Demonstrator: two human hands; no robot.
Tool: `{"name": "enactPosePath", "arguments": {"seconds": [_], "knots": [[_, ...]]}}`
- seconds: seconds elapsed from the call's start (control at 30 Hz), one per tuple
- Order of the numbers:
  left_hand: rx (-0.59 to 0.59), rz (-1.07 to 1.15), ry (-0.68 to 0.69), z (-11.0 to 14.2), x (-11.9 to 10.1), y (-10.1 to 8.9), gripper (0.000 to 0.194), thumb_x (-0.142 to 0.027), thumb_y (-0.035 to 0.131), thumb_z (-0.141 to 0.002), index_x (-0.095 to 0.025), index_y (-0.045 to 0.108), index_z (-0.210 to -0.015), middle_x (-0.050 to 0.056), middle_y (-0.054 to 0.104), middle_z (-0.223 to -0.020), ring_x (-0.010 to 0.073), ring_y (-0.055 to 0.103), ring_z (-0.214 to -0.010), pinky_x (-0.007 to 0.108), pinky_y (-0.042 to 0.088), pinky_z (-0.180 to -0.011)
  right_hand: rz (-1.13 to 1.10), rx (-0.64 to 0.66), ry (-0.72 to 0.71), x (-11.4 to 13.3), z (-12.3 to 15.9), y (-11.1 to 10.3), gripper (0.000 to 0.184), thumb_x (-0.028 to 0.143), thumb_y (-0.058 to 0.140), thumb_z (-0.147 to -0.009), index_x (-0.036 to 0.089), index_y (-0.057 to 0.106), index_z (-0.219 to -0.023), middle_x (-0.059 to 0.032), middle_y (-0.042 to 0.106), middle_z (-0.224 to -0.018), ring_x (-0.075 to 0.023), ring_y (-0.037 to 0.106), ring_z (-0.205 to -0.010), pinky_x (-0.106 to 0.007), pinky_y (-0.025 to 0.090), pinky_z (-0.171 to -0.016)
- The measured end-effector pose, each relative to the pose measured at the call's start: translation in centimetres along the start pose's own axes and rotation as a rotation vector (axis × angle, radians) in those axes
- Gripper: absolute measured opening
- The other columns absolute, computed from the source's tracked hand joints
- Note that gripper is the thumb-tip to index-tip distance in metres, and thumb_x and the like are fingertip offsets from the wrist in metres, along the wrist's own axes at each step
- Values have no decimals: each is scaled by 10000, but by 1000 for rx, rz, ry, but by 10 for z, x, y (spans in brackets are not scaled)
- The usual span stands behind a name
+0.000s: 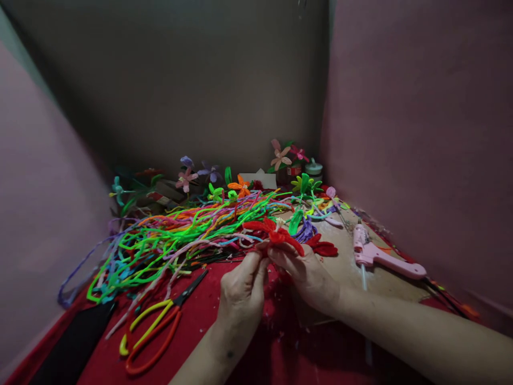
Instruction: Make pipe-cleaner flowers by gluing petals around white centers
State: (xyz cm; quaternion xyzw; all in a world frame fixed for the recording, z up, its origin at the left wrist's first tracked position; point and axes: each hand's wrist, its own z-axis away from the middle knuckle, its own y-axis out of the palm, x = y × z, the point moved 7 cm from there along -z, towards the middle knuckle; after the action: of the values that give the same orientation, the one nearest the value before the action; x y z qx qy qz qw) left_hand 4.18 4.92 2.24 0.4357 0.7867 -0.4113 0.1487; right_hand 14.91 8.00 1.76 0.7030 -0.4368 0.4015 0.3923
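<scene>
Both hands meet over the near middle of the red cloth. A red pipe-cleaner flower (276,233) with pale stamens at its centre is held between them. My left hand (243,286) pinches at the flower's underside, fingers closed. My right hand (306,272) grips it from the other side, its thumb and fingertips pressed together close to the left fingertips. The exact spot of the pinch is partly hidden by the fingers. Just beyond my right hand lie more red petals (324,246) and a purple bundle of pipe cleaners (306,231).
Loose multicoloured pipe cleaners (192,219) spread across the left and middle. Scissors (160,326) with yellow and red handles lie near left, by a black object (76,342). A pink glue gun (385,256) rests on a board (336,243) at right. Finished flowers (280,155) stand along the back.
</scene>
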Motion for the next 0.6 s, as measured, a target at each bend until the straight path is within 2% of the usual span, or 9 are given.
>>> {"name": "enactPosePath", "arguments": {"seconds": [0.13,0.27,0.4,0.5,0.6], "knots": [[64,158,-202,1,9,5,170,-233,458,-869,-193,543,-727,-59,387,-541,71,349,-466,179,304,-454,-105,40,43,-7,1,2,276,475,606,-763,226,695,-841,-12,680,-828,-152,609,-820,-320,454,-875],[59,342,-392,3,12,7,205,-283,517,-835,-187,528,-654,-55,370,-529,74,314,-466,194,264,-441,-103,53,86,-20,1,0,292,451,591,-792,211,700,-919,-7,661,-792,-145,580,-782,-301,454,-807],[67,587,-575,6,14,13,193,-348,589,-785,-179,562,-695,-59,390,-520,62,303,-450,181,233,-413,-152,89,113,-22,-1,0,312,453,653,-738,206,712,-920,-8,649,-749,-148,570,-734,-304,461,-759],[103,738,-688,8,16,19,219,-376,616,-766,-171,559,-714,-69,387,-496,44,294,-420,158,209,-390,-182,121,125,-18,-2,2,232,381,681,-733,220,720,-895,-9,664,-790,-154,582,-793,-303,450,-801],[147,859,-733,8,15,24,235,-379,602,-782,-166,535,-709,-78,389,-446,27,262,-356,148,189,-354,-260,123,162,-19,-2,3,202,359,687,-731,227,720,-880,-10,673,-819,-150,592,-798,-285,461,-763]]}}
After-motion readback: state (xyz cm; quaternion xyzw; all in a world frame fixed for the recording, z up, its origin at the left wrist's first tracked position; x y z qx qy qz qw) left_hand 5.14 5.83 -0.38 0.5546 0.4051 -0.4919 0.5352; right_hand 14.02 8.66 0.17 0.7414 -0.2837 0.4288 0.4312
